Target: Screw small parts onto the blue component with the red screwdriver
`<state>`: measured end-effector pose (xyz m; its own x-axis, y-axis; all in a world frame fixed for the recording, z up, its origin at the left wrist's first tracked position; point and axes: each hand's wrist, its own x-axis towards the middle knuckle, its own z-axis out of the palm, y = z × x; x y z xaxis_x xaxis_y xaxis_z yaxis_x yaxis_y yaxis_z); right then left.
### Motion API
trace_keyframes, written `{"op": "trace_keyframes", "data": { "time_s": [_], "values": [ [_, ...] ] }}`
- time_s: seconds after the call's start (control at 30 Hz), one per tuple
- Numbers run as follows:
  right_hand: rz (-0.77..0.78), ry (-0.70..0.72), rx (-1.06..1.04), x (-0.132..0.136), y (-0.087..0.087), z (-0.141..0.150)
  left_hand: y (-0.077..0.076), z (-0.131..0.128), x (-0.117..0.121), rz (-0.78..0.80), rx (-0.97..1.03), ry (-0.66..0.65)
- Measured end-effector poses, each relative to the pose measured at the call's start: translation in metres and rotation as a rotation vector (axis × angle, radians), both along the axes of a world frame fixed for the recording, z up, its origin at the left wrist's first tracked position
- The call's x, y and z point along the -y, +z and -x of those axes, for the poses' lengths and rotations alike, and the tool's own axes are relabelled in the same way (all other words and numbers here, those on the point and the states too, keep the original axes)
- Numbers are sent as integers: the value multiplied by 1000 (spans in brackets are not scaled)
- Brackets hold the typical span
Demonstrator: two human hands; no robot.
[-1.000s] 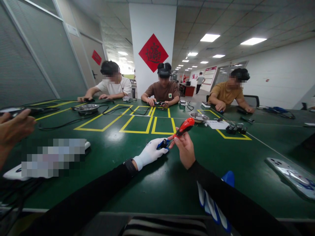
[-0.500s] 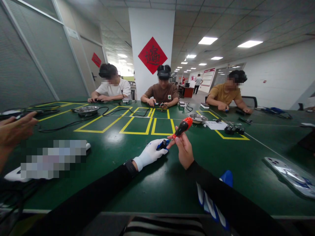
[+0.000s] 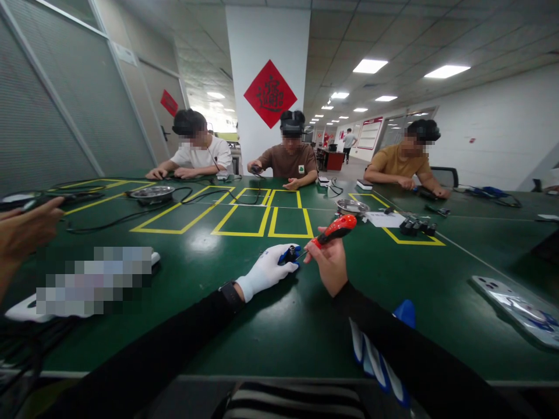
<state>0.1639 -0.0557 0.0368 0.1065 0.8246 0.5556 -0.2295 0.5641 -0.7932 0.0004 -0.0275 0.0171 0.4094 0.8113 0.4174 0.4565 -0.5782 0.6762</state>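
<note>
Over green tabletop (image 3: 271, 343), left hand (image 3: 269, 266) is clasping a black part (image 3: 292, 252), right hand (image 3: 332, 265) is gripping a screwdriver (image 3: 336, 228) (work seemingly unfinished).

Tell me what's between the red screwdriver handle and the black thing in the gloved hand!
The head view shows the right fingertips, a thin metal shaft and the glove's blue part.

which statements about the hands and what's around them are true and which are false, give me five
1. The left hand wears a white-and-blue glove. True.
2. The right hand is gloved. False: the right hand is bare.
3. The right hand holds a red-and-black screwdriver. True.
4. The left hand holds nothing. False: it holds a small black part.
5. A loose glove is partly hidden by the right forearm. True.
</note>
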Motion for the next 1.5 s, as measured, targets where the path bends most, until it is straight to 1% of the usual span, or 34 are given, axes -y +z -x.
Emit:
{"op": "trace_keyframes", "data": {
  "time_s": [0.13, 0.23, 0.43, 0.57, 0.67, 0.9, 1.17, 1.5],
  "values": [
    [-33, 46, 47, 2, 1, 1, 2, -1, 1, -7, -6, -23],
    [-21, 34, 74, 2, 1, 2, 2, -1, 1, -20, -8, -18],
    [7, -22, 98, 1, 0, 1, -3, 1, -2, -42, -15, 14],
    [-49, 33, 44, 2, -1, -1, -5, 1, -3, -41, -15, 5],
    [-75, 47, 86, 2, -3, -1, -5, 2, -3, -47, -15, 5],
    [-97, -13, 163, 1, -7, -1, -7, 3, -6, -54, -53, 11],
    [-105, -17, 159, 1, -8, -1, -11, 3, -8, -87, -66, 27],
    [-100, -33, 130, 1, -8, -1, -7, 4, -6, -76, -54, 18]
  ]
}}
